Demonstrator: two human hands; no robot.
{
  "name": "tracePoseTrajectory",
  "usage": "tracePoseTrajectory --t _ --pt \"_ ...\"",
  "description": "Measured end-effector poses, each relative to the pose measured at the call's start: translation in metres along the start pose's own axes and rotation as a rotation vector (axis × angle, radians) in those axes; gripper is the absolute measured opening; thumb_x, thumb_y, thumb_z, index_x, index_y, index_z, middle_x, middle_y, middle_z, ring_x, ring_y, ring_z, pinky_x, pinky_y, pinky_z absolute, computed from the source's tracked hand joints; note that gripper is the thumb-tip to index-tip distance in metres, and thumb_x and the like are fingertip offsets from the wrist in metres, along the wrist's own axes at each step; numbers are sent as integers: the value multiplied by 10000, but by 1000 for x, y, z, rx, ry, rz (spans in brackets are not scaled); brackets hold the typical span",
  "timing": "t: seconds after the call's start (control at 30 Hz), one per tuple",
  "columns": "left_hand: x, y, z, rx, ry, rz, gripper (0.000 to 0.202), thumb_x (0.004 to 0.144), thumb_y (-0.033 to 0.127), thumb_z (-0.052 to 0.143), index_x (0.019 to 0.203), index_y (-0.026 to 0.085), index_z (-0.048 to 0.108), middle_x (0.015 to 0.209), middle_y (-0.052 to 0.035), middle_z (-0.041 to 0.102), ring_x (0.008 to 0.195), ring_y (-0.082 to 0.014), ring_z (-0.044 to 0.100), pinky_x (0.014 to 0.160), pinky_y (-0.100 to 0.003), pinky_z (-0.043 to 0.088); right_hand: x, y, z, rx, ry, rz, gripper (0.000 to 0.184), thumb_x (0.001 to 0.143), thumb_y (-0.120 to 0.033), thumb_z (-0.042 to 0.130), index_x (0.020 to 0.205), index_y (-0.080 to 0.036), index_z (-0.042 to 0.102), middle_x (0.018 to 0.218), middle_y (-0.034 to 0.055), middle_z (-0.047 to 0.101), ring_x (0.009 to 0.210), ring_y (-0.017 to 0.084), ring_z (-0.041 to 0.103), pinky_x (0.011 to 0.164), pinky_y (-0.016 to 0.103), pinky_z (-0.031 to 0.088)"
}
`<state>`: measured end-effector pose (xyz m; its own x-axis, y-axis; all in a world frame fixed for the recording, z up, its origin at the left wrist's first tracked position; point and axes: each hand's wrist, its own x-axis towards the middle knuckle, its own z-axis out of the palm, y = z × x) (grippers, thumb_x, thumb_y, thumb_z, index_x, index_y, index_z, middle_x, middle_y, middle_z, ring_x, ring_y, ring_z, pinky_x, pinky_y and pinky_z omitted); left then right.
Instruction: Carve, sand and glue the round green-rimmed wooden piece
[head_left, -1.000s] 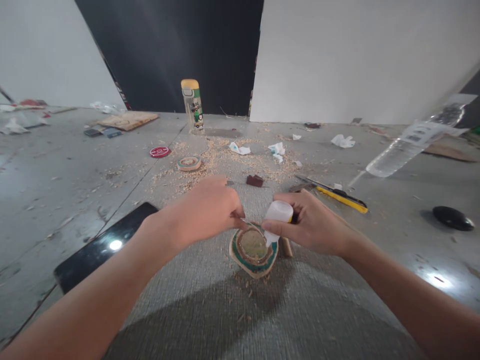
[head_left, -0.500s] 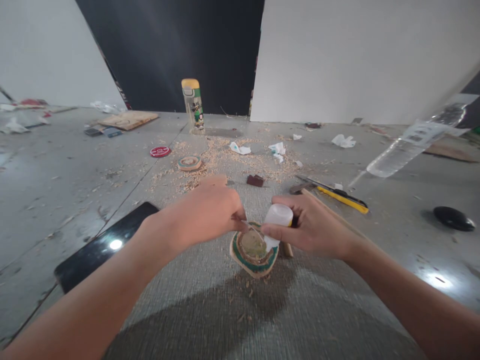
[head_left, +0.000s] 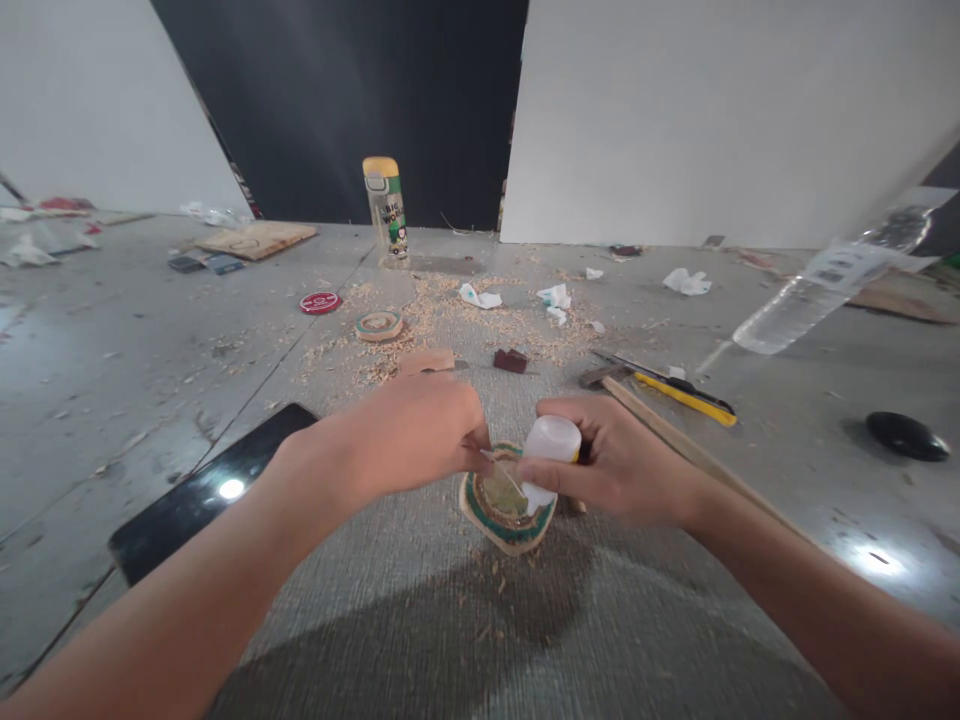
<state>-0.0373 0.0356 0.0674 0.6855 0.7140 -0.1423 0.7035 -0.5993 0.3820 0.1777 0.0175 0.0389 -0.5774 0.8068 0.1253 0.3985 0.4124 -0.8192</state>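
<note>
A small wooden piece (head_left: 499, 535) with a green band and a round recess rests on the grey surface before me. Pinched in the fingers of my left hand (head_left: 427, 430) is a thin pale stick (head_left: 508, 474), its tip reaching over the recess. My right hand (head_left: 619, 465) grips a small white squeeze bottle (head_left: 553, 438), tipped nozzle down at the right side of the recess. Stick tip and nozzle are close together; I cannot tell whether they touch. Beyond my left hand lies a flat pale wood piece (head_left: 426, 361).
A hammer (head_left: 667, 430) and a yellow utility knife (head_left: 686, 398) lie to the right, a black phone (head_left: 214, 490) to the left. Farther off are a round wooden piece (head_left: 379, 325), a red disc (head_left: 321, 302), wood shavings, a tumbler (head_left: 388, 215) and a clear plastic bottle (head_left: 814, 295).
My right hand and the white bottle have shifted slightly left and down over the recess. My left hand with the stick has barely moved.
</note>
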Motion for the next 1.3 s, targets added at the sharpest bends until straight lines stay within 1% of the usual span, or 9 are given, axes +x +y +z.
tracePoseTrajectory --t 0.2,0.33,0.53,0.63,0.73,0.93,1.13,1.23,1.3 --pt "-1 4 -2 -4 -11 -29 398 833 385 576 498 177 521 443 42 368 424 -89 278 460 -296 170 -1 1 2 12 -12 27 314 816 -351 656 627 -195 459 572 -55 400 506 86 362 431 219 268" --pt "-1 4 -2 7 -15 -37 424 830 416 574 493 171 492 437 47 320 423 -84 243 456 -298 161 0 0 3 -3 -5 15 323 815 -346 656 620 -191 450 578 -57 389 513 84 355 439 221 264" --pt "0 3 -1 2 -38 -32 445 841 455 561 515 165 475 467 48 329 435 -78 239 439 -282 151 -1 2 5 16 -11 13 342 817 -361 665 621 -191 441 571 -63 385 513 80 349 435 212 264" --pt "0 3 -2 -1 -43 -37 448 843 448 556 512 163 458 471 50 310 443 -79 225 443 -283 146 0 2 6 31 -12 26 341 815 -357 666 621 -193 438 566 -66 380 507 79 341 430 212 251" --pt "-1 5 -2 -3 -51 -45 434 841 439 558 515 165 474 471 51 300 447 -81 233 454 -284 151 0 1 7 42 -4 31 332 795 -336 687 623 -192 444 568 -66 387 508 78 343 430 211 251" --pt "-1 4 -2 3 -44 -29 399 836 416 568 530 165 520 483 46 363 464 -85 257 480 -287 171 0 1 8 56 6 29 333 796 -348 685 625 -192 447 568 -64 388 509 80 349 428 209 259" --pt "-2 2 -3 8 -42 -46 440 839 459 562 520 165 484 481 47 333 455 -83 265 469 -286 170 1 0 10 74 17 7 351 811 -365 672 617 -195 435 555 -66 378 498 77 333 417 207 247" --pt "-2 2 -3 9 -35 -41 436 835 446 576 516 164 479 469 51 329 446 -78 257 457 -283 163 1 1 11 104 17 2 342 803 -357 681 620 -193 443 551 -68 379 491 73 335 409 201 246" --pt "-2 3 -3 1 -29 -30 403 832 411 590 523 165 507 466 52 348 443 -75 260 458 -282 166 1 1 12 131 18 3 343 806 -358 679 620 -193 442 545 -72 371 483 69 332 400 197 241"
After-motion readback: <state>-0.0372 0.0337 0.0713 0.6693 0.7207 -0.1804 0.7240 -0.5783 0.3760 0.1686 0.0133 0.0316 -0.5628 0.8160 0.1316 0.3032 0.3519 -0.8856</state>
